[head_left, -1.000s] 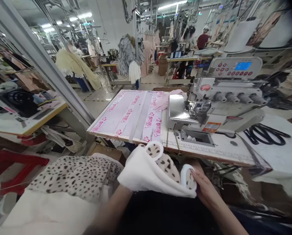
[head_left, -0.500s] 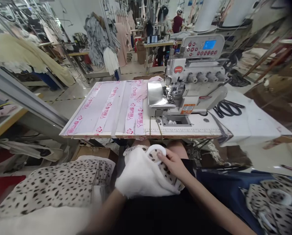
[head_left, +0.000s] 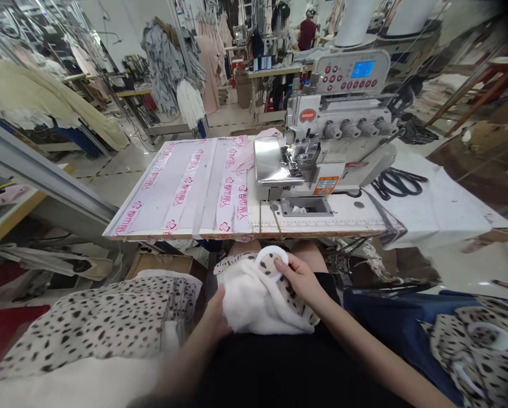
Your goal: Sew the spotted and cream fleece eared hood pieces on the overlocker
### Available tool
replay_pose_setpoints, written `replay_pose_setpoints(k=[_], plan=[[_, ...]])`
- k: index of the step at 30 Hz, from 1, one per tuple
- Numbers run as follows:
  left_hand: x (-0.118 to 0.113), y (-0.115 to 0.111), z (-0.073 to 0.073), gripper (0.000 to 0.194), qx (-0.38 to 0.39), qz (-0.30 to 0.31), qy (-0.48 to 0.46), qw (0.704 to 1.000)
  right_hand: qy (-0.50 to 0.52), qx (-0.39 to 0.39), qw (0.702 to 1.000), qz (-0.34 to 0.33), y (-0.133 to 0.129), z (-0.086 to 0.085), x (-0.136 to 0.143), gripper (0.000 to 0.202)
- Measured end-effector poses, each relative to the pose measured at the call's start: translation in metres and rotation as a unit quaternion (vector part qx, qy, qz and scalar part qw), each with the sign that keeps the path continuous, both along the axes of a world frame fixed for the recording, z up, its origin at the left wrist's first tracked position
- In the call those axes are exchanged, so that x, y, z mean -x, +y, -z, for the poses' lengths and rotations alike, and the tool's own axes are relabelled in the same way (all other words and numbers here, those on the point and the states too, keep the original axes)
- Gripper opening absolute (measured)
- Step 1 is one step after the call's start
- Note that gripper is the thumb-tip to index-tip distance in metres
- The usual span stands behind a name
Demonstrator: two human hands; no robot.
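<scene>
On my lap lies a garment piece (head_left: pixel 254 297), fuzzy white on one side and cream with dark spots on the other. A white ring-shaped band (head_left: pixel 272 250) lies at its upper part, with spotted cloth showing through it. My right hand (head_left: pixel 300 279) pinches the band's right side between thumb and fingers. At the garment's left edge, my left hand (head_left: pixel 216 315) is closed on the white cloth, slightly blurred, its fingertips partly hidden. Ahead of both hands stands an overlock sewing machine (head_left: pixel 339 130) with a lit blue display.
The machine's table (head_left: pixel 177 187) has its left part covered in printed plastic. A spotted fabric stack (head_left: pixel 105 317) lies to my left. Spotted pieces with white rings (head_left: pixel 483 345) rest on dark blue cloth at right. Black cord (head_left: pixel 401 184) lies right of the machine. A person (head_left: pixel 307 34) sits far behind.
My left hand has come out from under the white cloth and now shows at its left edge. My right hand still pinches the band. The view has shifted slightly.
</scene>
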State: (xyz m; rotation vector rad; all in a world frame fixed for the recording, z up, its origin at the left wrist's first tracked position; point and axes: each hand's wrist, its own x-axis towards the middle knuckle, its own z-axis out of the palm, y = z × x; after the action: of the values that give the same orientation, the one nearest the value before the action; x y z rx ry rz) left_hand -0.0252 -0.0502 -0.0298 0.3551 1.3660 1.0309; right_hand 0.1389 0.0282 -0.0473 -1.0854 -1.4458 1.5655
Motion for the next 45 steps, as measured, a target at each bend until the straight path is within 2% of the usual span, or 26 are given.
replay_pose_setpoints(k=[3,6,9,13,17,21,25,28,31,34,36,39,42,45], plan=[[-0.004,0.017,0.011,0.042,0.003,0.012,-0.108,0.994,-0.007,-0.022,0.999,-0.045,-0.003,-0.002,0.000,0.028],[-0.015,0.027,0.018,0.030,-0.016,-0.021,-0.141,0.990,0.006,-0.008,0.999,-0.046,-0.005,-0.001,-0.001,0.027],[-0.019,0.025,0.019,0.035,-0.030,-0.033,-0.087,0.995,0.005,-0.011,1.000,-0.013,-0.006,0.002,-0.001,0.025],[-0.019,0.015,0.014,0.043,-0.021,-0.006,0.010,1.000,-0.019,-0.038,0.999,0.031,-0.009,0.003,0.003,0.026],[-0.020,0.009,0.010,0.048,-0.018,0.037,0.071,0.997,-0.025,-0.055,0.997,0.058,-0.014,-0.003,0.009,0.029],[-0.018,0.007,0.012,0.054,-0.085,0.117,0.106,0.984,-0.049,-0.093,0.992,0.064,-0.023,-0.008,0.013,0.026],[-0.013,0.005,0.010,0.056,-0.116,0.231,0.156,0.953,-0.078,-0.128,0.986,0.072,-0.034,-0.004,0.013,0.025],[-0.012,0.006,0.006,0.059,-0.106,0.256,0.200,0.940,-0.087,-0.132,0.986,0.059,-0.035,0.003,0.013,0.026],[-0.013,0.006,0.006,0.057,-0.040,0.219,0.152,0.963,-0.052,-0.071,0.996,0.034,-0.028,0.007,0.014,0.027],[-0.014,0.007,0.007,0.052,0.027,0.137,-0.014,0.990,0.029,0.036,0.998,0.037,-0.021,0.009,0.014,0.030],[-0.012,0.007,0.008,0.048,0.012,0.083,-0.107,0.991,0.073,0.078,0.993,0.051,-0.021,0.009,0.011,0.038],[-0.006,0.004,0.010,0.042,-0.026,0.030,-0.159,0.986,0.075,0.073,0.995,-0.005,-0.029,0.006,0.003,0.040],[-0.003,-0.002,0.016,0.043,-0.014,0.012,-0.167,0.986,0.016,0.023,0.996,-0.083,-0.041,0.000,-0.003,0.030],[-0.006,-0.007,0.020,0.054,0.003,0.011,-0.166,0.986,-0.014,-0.003,0.996,-0.083,-0.049,-0.002,-0.001,0.025]])
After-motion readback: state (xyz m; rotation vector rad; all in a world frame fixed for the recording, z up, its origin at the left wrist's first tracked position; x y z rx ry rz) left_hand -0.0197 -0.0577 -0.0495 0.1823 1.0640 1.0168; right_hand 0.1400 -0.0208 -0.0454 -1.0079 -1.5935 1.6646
